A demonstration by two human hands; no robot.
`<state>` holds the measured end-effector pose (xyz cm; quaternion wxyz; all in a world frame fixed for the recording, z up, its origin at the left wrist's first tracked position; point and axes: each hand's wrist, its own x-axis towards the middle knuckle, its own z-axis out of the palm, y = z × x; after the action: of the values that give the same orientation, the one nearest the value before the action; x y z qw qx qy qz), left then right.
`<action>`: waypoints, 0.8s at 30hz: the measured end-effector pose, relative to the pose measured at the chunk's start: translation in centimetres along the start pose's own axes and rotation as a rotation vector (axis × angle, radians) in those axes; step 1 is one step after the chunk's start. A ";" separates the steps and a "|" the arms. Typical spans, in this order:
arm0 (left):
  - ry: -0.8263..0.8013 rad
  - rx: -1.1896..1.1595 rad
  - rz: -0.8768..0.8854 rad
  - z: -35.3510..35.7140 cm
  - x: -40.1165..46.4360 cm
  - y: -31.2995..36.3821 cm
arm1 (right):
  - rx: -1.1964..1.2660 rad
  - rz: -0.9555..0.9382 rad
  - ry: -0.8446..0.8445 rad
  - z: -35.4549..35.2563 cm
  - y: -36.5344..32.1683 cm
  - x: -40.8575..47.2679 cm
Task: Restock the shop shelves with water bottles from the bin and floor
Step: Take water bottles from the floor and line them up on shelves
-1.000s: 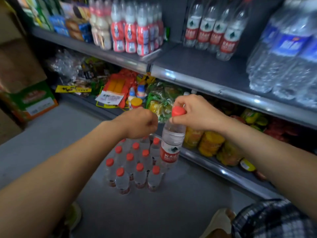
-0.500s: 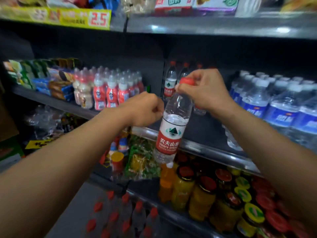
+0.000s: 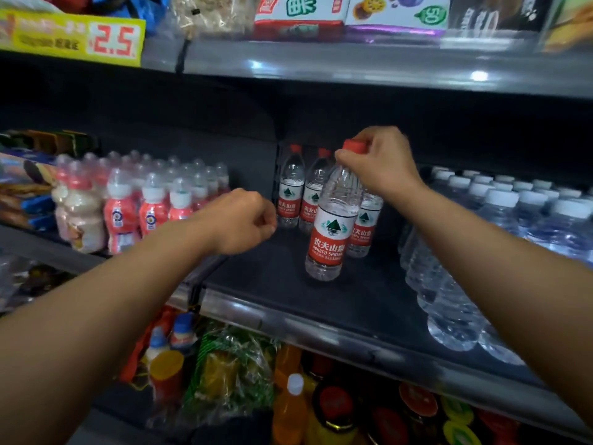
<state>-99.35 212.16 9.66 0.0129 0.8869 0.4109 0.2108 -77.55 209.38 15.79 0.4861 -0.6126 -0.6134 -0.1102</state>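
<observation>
Both forearms bare, no sleeves visible; left hand (image 3: pixel 239 221) and right hand (image 3: pixel 382 163) apparently without rings, view blurry.

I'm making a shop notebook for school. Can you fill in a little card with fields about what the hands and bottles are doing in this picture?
place: dark middle shelf of a shop rack
right hand: pinches the neck of a red-capped water bottle, base at or just above the shelf
left hand: fingers curled, holding nothing
behind it: three matching red-label bottles standing at the back
to the right: white-capped water bottles
to the left: small pink drink bottles
shelf below: orange-capped jars
</observation>
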 end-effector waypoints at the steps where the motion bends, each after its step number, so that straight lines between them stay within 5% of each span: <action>1: -0.009 -0.004 0.000 0.7 0.3 -0.4 | -0.023 0.010 -0.015 0.6 0.7 0.8; 24: -0.058 -0.040 -0.006 8.8 5.4 -4.9 | -0.474 0.187 -0.210 9.4 8.1 12.2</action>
<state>-96.39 220.72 2.67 0.0430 0.8909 0.4088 0.1930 -72.25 225.95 16.23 0.2710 -0.7714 -0.5581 -0.1415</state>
